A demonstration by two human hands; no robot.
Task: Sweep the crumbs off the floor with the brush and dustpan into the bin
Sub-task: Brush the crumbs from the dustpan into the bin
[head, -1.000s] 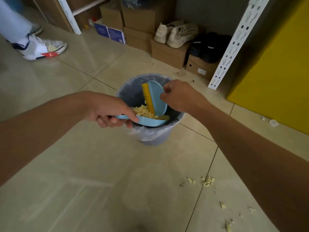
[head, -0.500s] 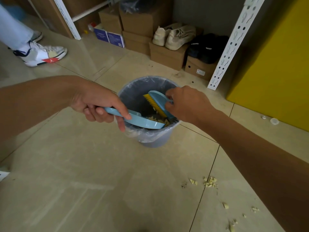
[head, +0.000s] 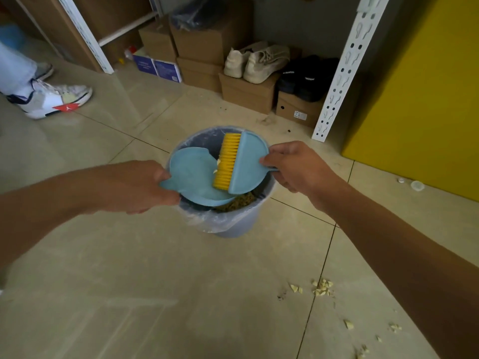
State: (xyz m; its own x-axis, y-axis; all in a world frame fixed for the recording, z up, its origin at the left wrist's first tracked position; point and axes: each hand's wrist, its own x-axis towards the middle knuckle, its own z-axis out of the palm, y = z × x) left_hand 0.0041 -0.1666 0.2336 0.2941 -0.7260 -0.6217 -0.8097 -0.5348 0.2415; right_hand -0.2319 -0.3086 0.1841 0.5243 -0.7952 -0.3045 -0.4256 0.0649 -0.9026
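- Now, one light-blue dustpan [head: 193, 174], one light-blue brush [head: 247, 161] and one grey bin [head: 233, 224] with a clear liner are in play, all gathered at the same spot mid-floor.
- Left hand [head: 140, 187] has its fingers clenched round the dustpan's handle at the bin's near-left rim; the pan is tipped over the opening, its underside facing up and its mouth pointing right and down into the bin.
- Right hand [head: 295, 164] pinches the brush at its right edge; the brush's long axis runs near to far, and its yellow bristles [head: 228, 161] point left, against the pan's lip.
- Two or three pale bits cling between bristles and pan; brownish crumbs lie inside the bin.
- More crumbs [head: 321, 287] lie scattered on the tiled floor [head: 155, 294] at near right, in one tight cluster and several loose pieces I cannot count exactly.
- Far left, one white sneaker [head: 50, 98] of a bystander stands well apart.
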